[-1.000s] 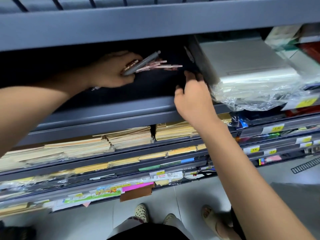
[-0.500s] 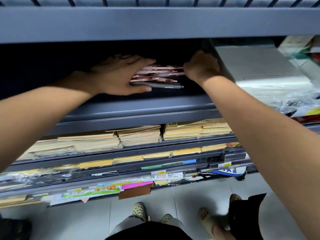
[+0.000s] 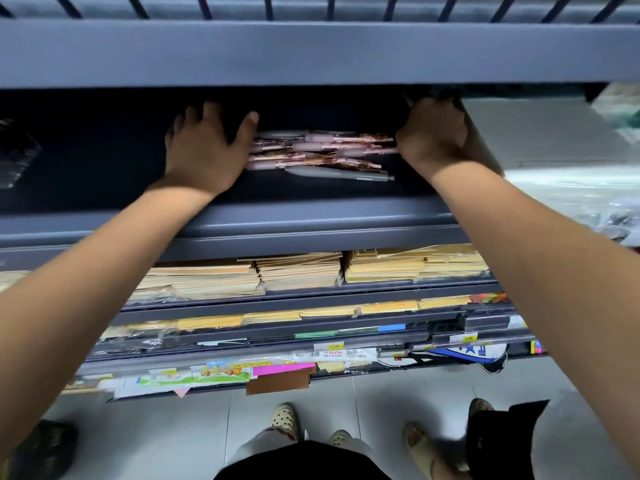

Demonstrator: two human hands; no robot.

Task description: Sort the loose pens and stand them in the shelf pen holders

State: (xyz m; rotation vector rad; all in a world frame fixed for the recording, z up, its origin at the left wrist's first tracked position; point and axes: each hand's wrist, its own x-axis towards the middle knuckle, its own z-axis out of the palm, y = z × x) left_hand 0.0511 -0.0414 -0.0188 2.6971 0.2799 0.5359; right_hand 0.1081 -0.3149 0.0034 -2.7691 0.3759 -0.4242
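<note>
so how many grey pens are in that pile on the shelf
1: the grey pen lies at the near edge of the pink pens, between the left hand and right hand. Others may be hidden underneath.

about five pink and rose-gold plastic pens (image 3: 322,147), heaped and overlapping, exact count unclear
one grey plastic pen (image 3: 339,174)
two bare hands: left hand (image 3: 207,150), right hand (image 3: 433,136)
at least three stacks of tan paper envelopes (image 3: 298,271), side by side on one grey metal shelf (image 3: 346,293)
two cream perforated clogs (image 3: 285,419)
two tan open sandals (image 3: 420,445), one partly hidden
one magenta paper slip (image 3: 284,368)
one brown card piece (image 3: 277,383)
</note>
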